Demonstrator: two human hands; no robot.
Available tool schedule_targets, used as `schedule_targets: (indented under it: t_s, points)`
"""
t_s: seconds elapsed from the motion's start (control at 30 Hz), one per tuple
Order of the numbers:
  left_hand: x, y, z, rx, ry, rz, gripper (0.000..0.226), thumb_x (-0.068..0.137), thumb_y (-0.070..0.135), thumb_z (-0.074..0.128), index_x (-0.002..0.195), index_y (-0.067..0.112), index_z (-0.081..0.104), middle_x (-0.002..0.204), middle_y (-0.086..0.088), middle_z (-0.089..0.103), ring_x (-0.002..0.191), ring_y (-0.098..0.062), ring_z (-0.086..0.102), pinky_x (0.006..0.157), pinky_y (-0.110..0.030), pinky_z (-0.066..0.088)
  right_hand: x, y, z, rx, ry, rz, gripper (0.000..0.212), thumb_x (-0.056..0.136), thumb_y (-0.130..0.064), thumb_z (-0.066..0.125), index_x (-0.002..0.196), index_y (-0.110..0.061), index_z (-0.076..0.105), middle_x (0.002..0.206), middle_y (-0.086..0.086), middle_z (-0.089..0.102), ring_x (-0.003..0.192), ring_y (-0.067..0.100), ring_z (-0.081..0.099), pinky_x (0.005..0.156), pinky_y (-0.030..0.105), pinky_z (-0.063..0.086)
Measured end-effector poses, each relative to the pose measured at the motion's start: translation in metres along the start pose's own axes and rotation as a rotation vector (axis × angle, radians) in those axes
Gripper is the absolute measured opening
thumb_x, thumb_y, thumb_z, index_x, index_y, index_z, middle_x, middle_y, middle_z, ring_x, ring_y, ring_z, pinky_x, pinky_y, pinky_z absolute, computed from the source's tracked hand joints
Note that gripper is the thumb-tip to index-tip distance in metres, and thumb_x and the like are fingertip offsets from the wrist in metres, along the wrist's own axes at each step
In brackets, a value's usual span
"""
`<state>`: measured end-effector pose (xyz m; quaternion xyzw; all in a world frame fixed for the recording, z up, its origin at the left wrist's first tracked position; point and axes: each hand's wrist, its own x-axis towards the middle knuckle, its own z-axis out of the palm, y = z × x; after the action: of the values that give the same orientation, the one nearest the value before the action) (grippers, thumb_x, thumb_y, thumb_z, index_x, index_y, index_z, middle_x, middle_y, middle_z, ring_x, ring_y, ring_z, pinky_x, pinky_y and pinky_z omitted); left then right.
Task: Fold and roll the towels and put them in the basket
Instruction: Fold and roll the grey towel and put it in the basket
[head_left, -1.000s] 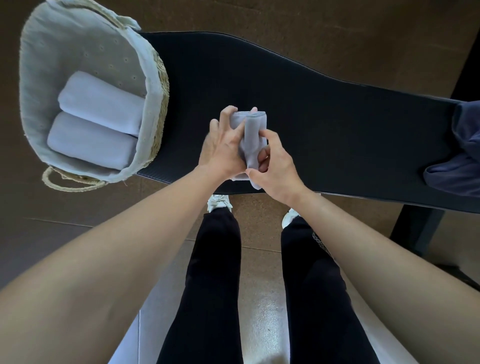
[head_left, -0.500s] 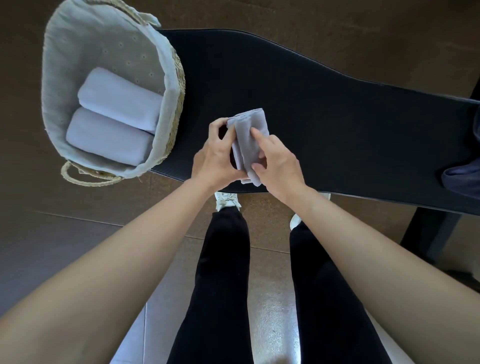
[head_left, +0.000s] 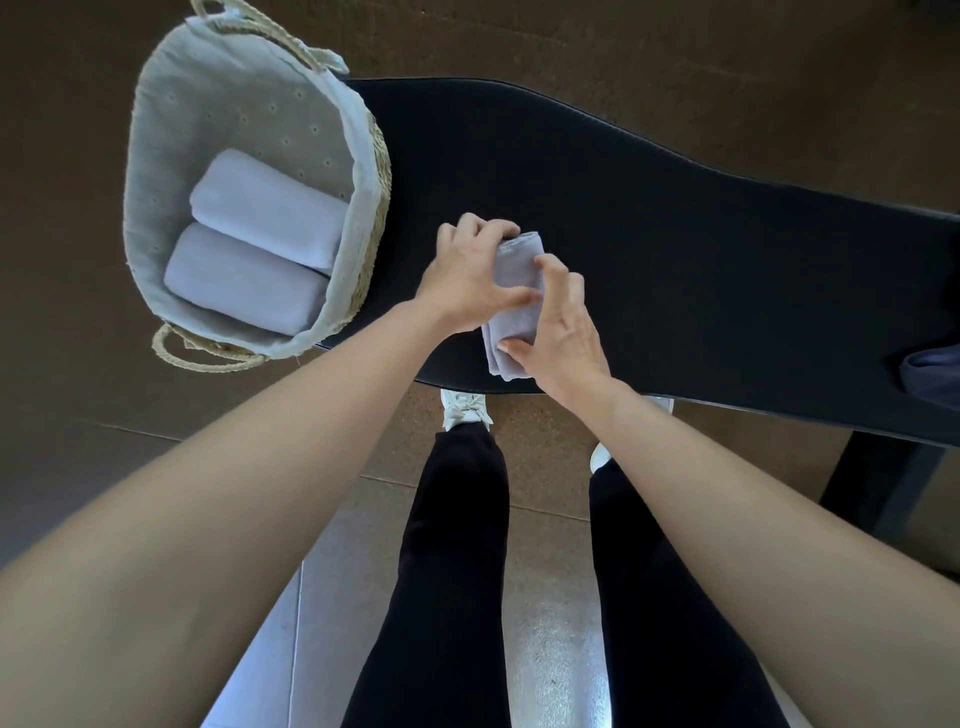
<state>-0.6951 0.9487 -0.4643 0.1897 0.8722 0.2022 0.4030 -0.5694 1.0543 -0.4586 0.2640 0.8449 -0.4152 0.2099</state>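
Observation:
A small grey rolled towel (head_left: 517, 299) lies between my hands near the front edge of the black table (head_left: 701, 270). My left hand (head_left: 467, 280) grips its left side and far end. My right hand (head_left: 563, 332) clasps its right side and near end. To the left, a woven basket (head_left: 374, 171) with a pale cloth lining overhangs the table's left end. Two rolled white towels lie side by side inside it, one (head_left: 267, 208) farther and one (head_left: 241, 278) nearer.
A dark blue cloth (head_left: 935, 371) shows at the right edge of the table. A black table leg (head_left: 872, 488) stands at the right. My legs and white shoes (head_left: 465, 408) are below the table's front edge, over a brown floor.
The towel roll has come down from above the table toward its surface. My hands have shifted round it. The view has swung, so the basket sits more to the right.

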Motion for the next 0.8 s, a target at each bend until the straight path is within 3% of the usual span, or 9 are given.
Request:
schedule_targets:
  t_s: [0.1,0.2,0.3,0.37,0.47,0.57,0.63,0.8]
  points:
    - [-0.003,-0.002,-0.006,0.002,-0.071,-0.045,0.069,0.074,0.058,0.083,0.132,0.030,0.055,0.119,0.004,0.043,0.121,-0.017,0.035,0.091,-0.037,0.047,-0.002,0.003,0.001,0.110,-0.041,0.115,0.096,0.076,-0.022,0.088,0.147,-0.031,0.024,0.132,-0.001,0.047,0.112,0.017,0.056,0.090,0.035,0.055]
    - [-0.020,-0.009,-0.008,-0.016,-0.120,-0.087,0.059,0.069,0.062,0.085,0.112,0.031,0.059,0.111,0.005,0.040,0.113,-0.016,0.034,0.081,-0.032,0.043,-0.008,0.013,-0.001,0.121,-0.149,0.173,0.066,0.073,-0.024,0.089,0.126,-0.024,0.049,0.115,-0.003,0.061,0.108,0.018,0.061,0.091,0.041,0.058]
    - [-0.046,-0.018,-0.008,-0.110,-0.130,-0.089,0.055,0.069,0.060,0.086,0.102,0.027,0.058,0.111,0.004,0.043,0.107,-0.017,0.040,0.083,-0.034,0.048,-0.019,0.016,-0.010,0.093,-0.248,0.184,0.041,0.071,-0.025,0.087,0.101,-0.021,0.060,0.099,-0.002,0.062,0.094,0.021,0.064,0.077,0.034,0.057]
    - [-0.066,-0.020,-0.012,-0.304,-0.103,-0.114,0.049,0.074,0.050,0.088,0.099,0.020,0.058,0.099,0.006,0.051,0.090,-0.011,0.050,0.074,-0.030,0.048,-0.028,0.010,-0.019,0.178,-0.284,0.201,0.033,0.073,-0.024,0.085,0.096,-0.020,0.061,0.096,0.002,0.063,0.090,0.024,0.065,0.070,0.031,0.055]
    - [-0.092,-0.023,-0.023,-0.564,-0.031,-0.169,0.042,0.078,0.039,0.088,0.088,0.022,0.051,0.075,0.014,0.045,0.062,0.003,0.045,0.058,-0.013,0.036,-0.036,-0.010,-0.037,0.301,-0.319,0.187,0.029,0.079,-0.021,0.085,0.098,-0.018,0.064,0.095,0.003,0.069,0.087,0.022,0.068,0.068,0.030,0.056]
    - [-0.110,-0.030,-0.052,-0.690,0.055,-0.144,0.037,0.081,0.036,0.087,0.104,0.023,0.060,0.089,0.014,0.061,0.078,0.004,0.058,0.070,-0.016,0.048,-0.034,-0.046,-0.052,0.363,-0.362,0.117,0.029,0.081,-0.018,0.086,0.102,-0.019,0.066,0.095,0.000,0.071,0.083,0.013,0.070,0.065,0.023,0.054]
    - [-0.119,-0.037,-0.079,-0.770,0.111,-0.132,0.041,0.083,0.029,0.086,0.116,0.023,0.062,0.103,0.007,0.069,0.093,-0.007,0.067,0.082,-0.025,0.057,-0.028,-0.073,-0.056,0.411,-0.371,0.073,0.032,0.081,-0.015,0.086,0.107,-0.019,0.067,0.097,-0.001,0.072,0.085,0.011,0.071,0.067,0.023,0.056]
    - [-0.117,-0.065,-0.137,-0.991,0.300,-0.181,0.035,0.089,0.012,0.079,0.117,0.023,0.061,0.108,-0.002,0.072,0.092,-0.013,0.071,0.082,-0.026,0.059,0.004,-0.138,-0.047,0.408,-0.272,-0.106,0.051,0.082,-0.018,0.086,0.126,-0.023,0.059,0.113,-0.004,0.066,0.100,0.009,0.067,0.077,0.023,0.058]
